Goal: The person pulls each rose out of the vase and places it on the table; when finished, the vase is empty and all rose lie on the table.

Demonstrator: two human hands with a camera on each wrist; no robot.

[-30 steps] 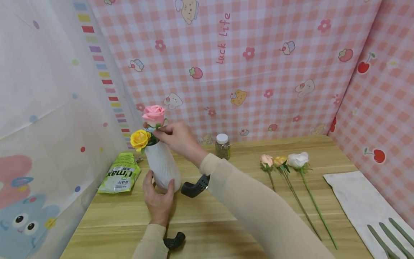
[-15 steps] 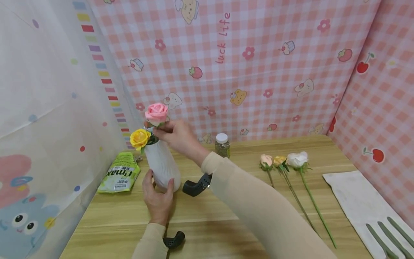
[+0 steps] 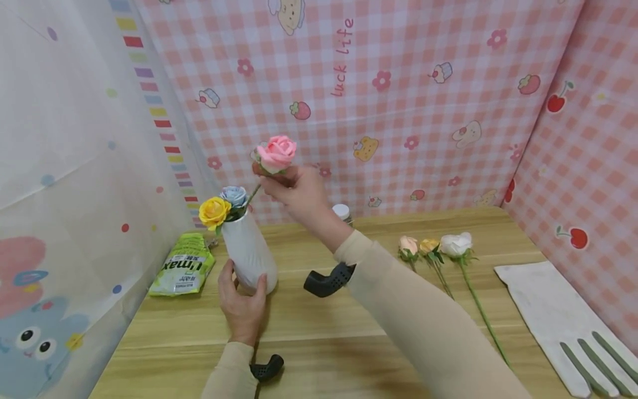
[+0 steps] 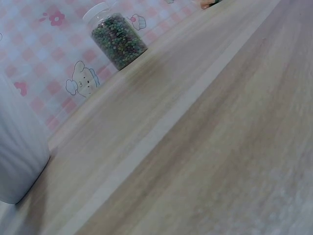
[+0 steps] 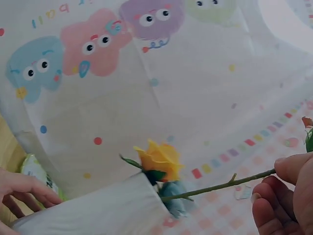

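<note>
Fingers and thumb of my left hand (image 3: 241,310) wrap the lower part of a white ribbed vase (image 3: 246,249), which stands tilted on the table. A yellow rose (image 3: 214,213) and a pale blue rose (image 3: 233,195) sit in its mouth. My right hand (image 3: 305,200) pinches a pink rose (image 3: 277,153) just under the bloom, raised above and right of the vase. In the right wrist view, its green stem (image 5: 220,187) slants down to the vase opening, with its lower end hidden behind the rim.
A green packet (image 3: 181,267) lies left of the vase. Behind my right forearm stands a white-lidded jar (image 4: 117,41) of greenish grains. Peach (image 3: 408,246), yellow (image 3: 430,246) and white roses (image 3: 456,244) lie to the right, beside a white glove (image 3: 543,299) with green stripes.
My right hand has lifted the pink rose up and to the right, baring its stem and the blue rose behind it. The left hand stays on the vase.
</note>
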